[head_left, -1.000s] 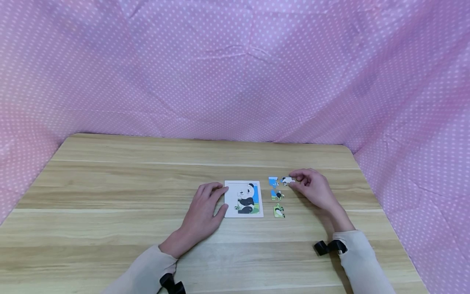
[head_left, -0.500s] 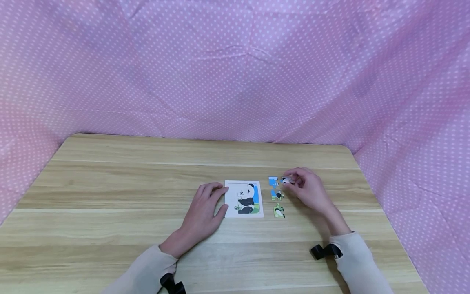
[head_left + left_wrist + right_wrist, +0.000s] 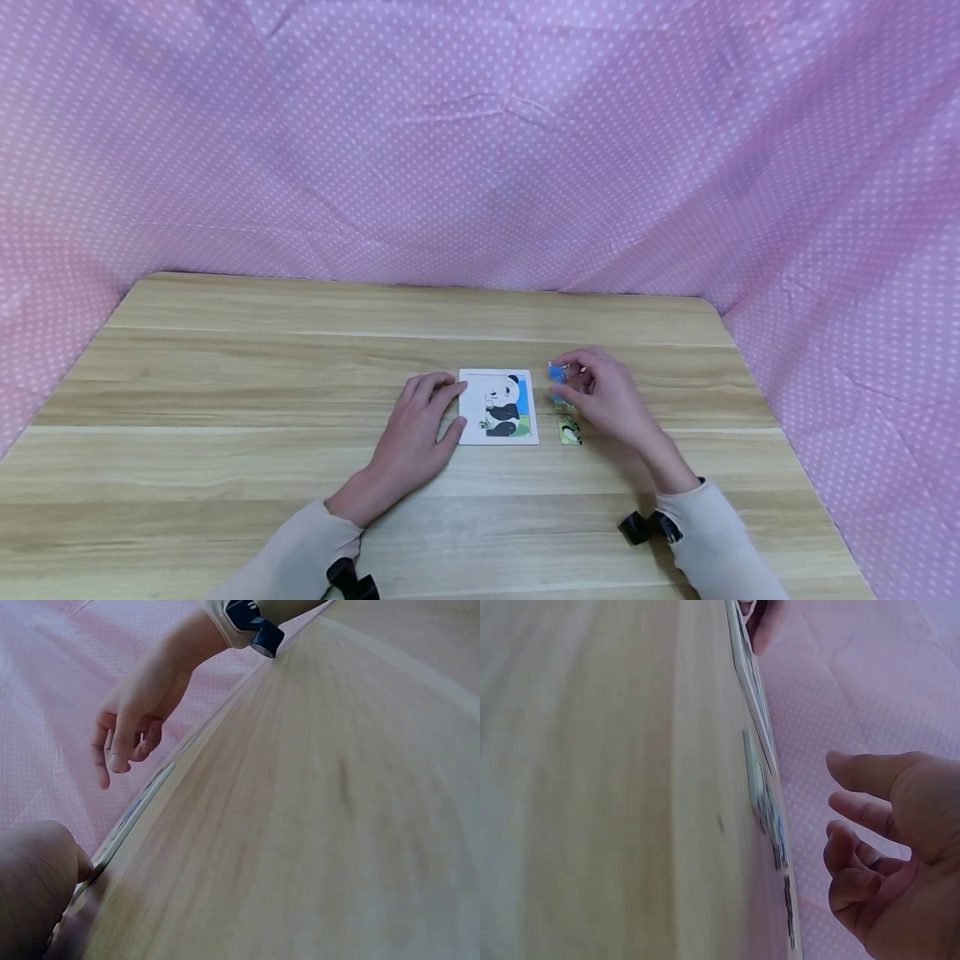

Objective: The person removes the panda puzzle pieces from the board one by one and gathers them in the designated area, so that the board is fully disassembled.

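A square white-framed panda puzzle board [image 3: 471, 407], part of its picture filled in, lies flat on the table. My left hand [image 3: 412, 432] rests at its left edge, fingertips and thumb touching the frame. To its right are loose puzzle pieces: a blue one [image 3: 556, 372], a blue-and-green one [image 3: 562, 404] partly covered, and a green one [image 3: 570, 432]. Above the upper pieces hovers my right hand [image 3: 609, 398]. In the right wrist view its thumb [image 3: 870, 772] and forefinger stand apart, holding nothing, the other fingers bent. A black-and-white piece is hidden beneath that hand in the head view.
The wooden table [image 3: 225, 383] has light and dark grain. A pink dotted cloth [image 3: 480, 150] hangs behind it and along both sides. Black wrist cameras sit on both sleeves, the right one [image 3: 648, 528] close above the tabletop.
My right hand has moved left, from the black-and-white piece at the upper right to over the blue pieces. The left hand and the board have stayed put.
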Tool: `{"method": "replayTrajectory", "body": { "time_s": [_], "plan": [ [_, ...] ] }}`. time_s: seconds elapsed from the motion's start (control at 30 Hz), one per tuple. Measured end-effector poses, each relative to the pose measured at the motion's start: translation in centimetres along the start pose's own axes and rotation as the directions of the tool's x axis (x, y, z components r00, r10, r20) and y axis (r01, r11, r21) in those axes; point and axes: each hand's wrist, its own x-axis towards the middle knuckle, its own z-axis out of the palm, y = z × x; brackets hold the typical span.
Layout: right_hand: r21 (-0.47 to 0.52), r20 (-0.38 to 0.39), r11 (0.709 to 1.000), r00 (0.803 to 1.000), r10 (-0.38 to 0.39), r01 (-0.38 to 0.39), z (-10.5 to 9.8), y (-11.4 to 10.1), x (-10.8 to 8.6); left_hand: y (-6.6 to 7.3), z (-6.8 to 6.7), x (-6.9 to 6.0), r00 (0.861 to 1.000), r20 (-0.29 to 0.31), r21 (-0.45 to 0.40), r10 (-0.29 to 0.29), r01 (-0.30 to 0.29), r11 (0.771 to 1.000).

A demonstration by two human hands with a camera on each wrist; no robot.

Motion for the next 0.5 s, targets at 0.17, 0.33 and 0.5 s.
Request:
{"method": "replayTrajectory", "body": {
  "time_s": [0.17, 0.33, 0.5],
  "plan": [
    [0.009, 0.014, 1.0, 1.0, 0.019, -0.02, 0.6, -0.7, 0.0, -0.1, 0.0, 0.0, 1.0, 0.0, 0.001, 0.006, -0.006, 1.0],
    [0.011, 0.034, 0.999, 0.998, 0.049, -0.049, 1.0, -1.2, 0.1, -0.1, -0.1, 0.1, 1.0, 0.004, 0.002, 0.006, -0.006, 1.0],
    [0.023, 0.039, 0.998, 0.998, 0.056, -0.057, 1.5, -1.7, 0.2, -0.1, -0.1, 0.2, 1.0, 0.008, -0.001, 0.0, 0.0, 1.0]
  ]
}}
